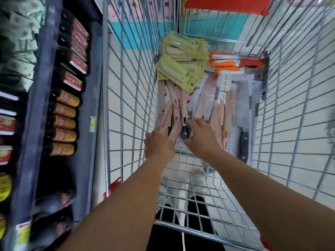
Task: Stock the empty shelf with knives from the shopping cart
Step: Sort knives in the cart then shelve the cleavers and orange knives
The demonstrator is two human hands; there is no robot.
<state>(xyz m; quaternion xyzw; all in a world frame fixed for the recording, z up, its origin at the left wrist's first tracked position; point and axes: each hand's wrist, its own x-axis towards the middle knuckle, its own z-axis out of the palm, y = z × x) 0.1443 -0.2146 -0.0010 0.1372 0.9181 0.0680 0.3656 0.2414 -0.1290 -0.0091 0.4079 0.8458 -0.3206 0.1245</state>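
The person leans over the shopping cart [126,87] and reaches both arms deep into it, because the knives lie flat on the wire floor at the far end. The goods are sorted in loose groups: the green packs [182,60] are piled at the back left, the orange-handled knives [228,63] lie at the back right, and the pink knives [174,109] fill the middle. A black-handled knife [243,142] in clear packaging lies alone along the right side.

The left hand [158,144] touches the near end of the pink knives, with its fingers reaching under or around them; whether it already grips one cannot be told, since the fingertips are hidden. The right hand [201,134] is spread wide, palm down, just over the pink and black handles in the middle. It holds nothing. Probably the two hands come from both sides in order to gather several pink packs at once.

On the left stands a dark shelf [90,87] with rows of bottles [65,124]. The empty shelf for the knives is not in view.
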